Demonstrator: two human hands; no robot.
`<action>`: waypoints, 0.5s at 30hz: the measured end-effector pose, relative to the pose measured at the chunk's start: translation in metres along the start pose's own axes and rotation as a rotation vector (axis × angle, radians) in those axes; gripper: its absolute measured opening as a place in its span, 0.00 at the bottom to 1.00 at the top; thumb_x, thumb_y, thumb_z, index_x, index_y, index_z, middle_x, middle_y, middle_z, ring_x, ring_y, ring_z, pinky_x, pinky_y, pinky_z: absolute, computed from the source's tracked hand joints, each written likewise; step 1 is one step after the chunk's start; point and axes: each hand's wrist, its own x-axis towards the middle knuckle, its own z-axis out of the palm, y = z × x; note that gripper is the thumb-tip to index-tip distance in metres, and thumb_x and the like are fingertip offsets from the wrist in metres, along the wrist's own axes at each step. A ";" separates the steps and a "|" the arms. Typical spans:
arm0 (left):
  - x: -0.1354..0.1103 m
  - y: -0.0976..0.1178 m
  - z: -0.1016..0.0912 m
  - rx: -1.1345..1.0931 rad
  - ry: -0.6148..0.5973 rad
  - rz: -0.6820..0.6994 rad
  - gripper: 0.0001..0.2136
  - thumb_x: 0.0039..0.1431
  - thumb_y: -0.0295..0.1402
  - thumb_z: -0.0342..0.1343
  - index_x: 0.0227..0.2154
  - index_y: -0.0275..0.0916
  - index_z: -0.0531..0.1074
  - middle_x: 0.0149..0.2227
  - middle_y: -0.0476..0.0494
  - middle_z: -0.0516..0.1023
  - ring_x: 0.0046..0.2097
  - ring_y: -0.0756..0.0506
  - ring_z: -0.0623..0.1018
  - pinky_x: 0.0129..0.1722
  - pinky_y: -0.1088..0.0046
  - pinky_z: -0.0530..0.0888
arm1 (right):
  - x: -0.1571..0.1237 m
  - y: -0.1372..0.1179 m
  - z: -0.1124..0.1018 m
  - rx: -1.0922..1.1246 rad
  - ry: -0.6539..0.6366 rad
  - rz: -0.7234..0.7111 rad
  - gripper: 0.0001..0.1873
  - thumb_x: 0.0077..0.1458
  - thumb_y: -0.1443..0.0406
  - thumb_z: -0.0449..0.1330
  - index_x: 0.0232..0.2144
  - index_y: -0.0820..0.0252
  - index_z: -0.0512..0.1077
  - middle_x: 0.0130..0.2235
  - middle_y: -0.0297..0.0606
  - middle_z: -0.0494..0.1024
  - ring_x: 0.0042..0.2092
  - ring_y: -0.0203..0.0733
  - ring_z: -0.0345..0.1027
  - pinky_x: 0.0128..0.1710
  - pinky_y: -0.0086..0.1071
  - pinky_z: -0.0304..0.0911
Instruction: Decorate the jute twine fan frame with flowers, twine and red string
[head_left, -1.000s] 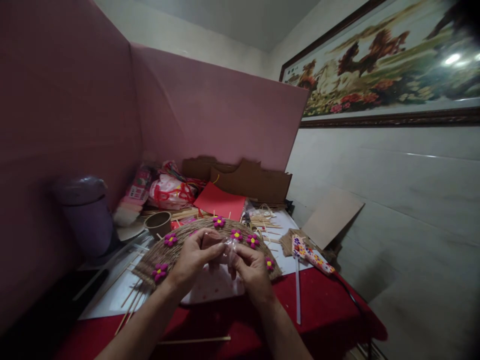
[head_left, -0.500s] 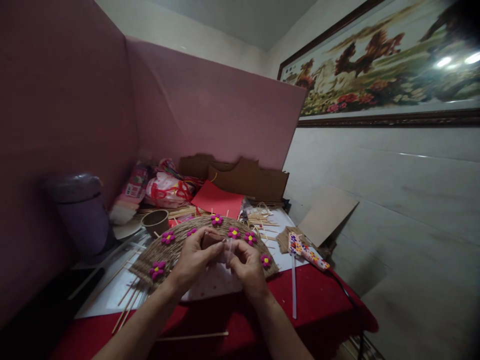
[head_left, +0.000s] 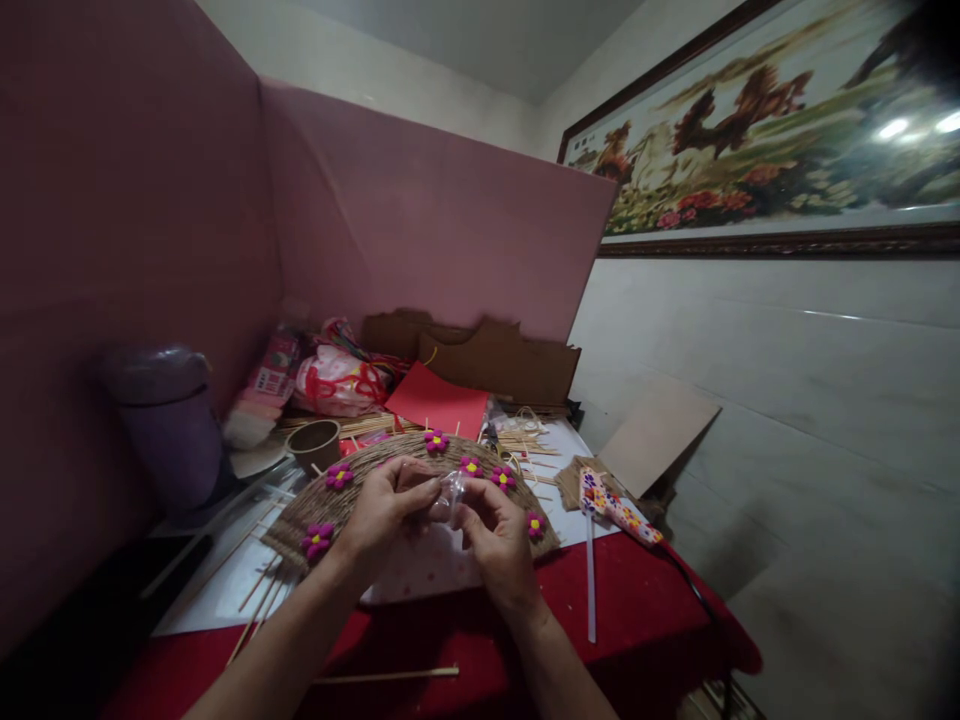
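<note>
My left hand (head_left: 386, 515) and my right hand (head_left: 495, 535) meet above a half-round woven straw mat (head_left: 337, 495). Both pinch a small clear plastic packet (head_left: 448, 495) between their fingertips. What the packet holds is too small to make out. Several pink flowers with yellow centres (head_left: 318, 538) are fixed along the mat's curved edge. A white dotted sheet (head_left: 427, 570) lies under my hands on the red tablecloth (head_left: 637, 600).
A flower-patterned glue gun (head_left: 619, 510) with a white stick lies to the right. A small brown cup (head_left: 315, 445), a purple lidded bin (head_left: 169, 420), red card (head_left: 439, 400), cardboard pieces (head_left: 495, 355) and loose wooden sticks (head_left: 386, 677) crowd the table. Pink panels stand behind.
My hands stay together on the packet, with the fingers shifting slightly and the packet lifted a little. The camera view has wobbled.
</note>
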 end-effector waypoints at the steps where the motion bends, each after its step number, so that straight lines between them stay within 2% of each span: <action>1: 0.000 0.000 0.000 0.007 -0.005 -0.017 0.16 0.43 0.37 0.66 0.29 0.36 0.65 0.19 0.53 0.71 0.16 0.55 0.66 0.13 0.80 0.62 | 0.000 0.000 0.000 -0.013 0.003 -0.009 0.09 0.53 0.63 0.60 0.37 0.60 0.74 0.31 0.36 0.76 0.30 0.35 0.67 0.27 0.26 0.61; 8: -0.001 0.006 -0.001 -0.048 -0.100 -0.122 0.16 0.40 0.36 0.67 0.26 0.36 0.65 0.18 0.52 0.70 0.15 0.55 0.65 0.12 0.81 0.60 | -0.001 0.000 -0.003 -0.099 -0.033 -0.127 0.10 0.52 0.67 0.60 0.39 0.58 0.75 0.38 0.39 0.78 0.37 0.40 0.71 0.35 0.30 0.65; 15: -0.002 0.006 -0.001 -0.099 -0.124 -0.164 0.14 0.41 0.34 0.66 0.26 0.35 0.67 0.17 0.53 0.68 0.15 0.56 0.64 0.12 0.82 0.59 | 0.001 0.000 -0.007 -0.117 -0.052 -0.223 0.02 0.52 0.65 0.62 0.30 0.58 0.74 0.31 0.35 0.72 0.34 0.37 0.66 0.34 0.29 0.62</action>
